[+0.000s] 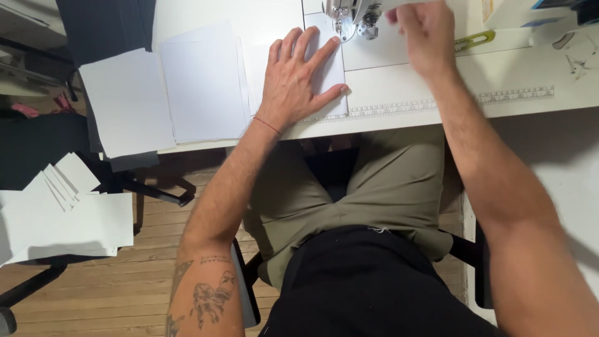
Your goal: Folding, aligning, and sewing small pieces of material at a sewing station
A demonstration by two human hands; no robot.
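Observation:
My left hand (296,78) lies flat, fingers spread, on a white rectangular piece (332,78) on the white sewing table (437,93). Its fingertips reach toward the metal presser foot and needle of the sewing machine (354,15) at the top. My right hand (424,34) is raised beside the machine head, blurred, fingers curled near the needle area. Whether it grips anything cannot be told.
Stacks of white sheets (168,93) sit on the table's left part, overhanging its edge. More white pieces (59,215) lie fanned on a surface at lower left. A ruler strip (499,97) runs along the table front. A yellow-green handled tool (474,40) lies at upper right. Wooden floor below.

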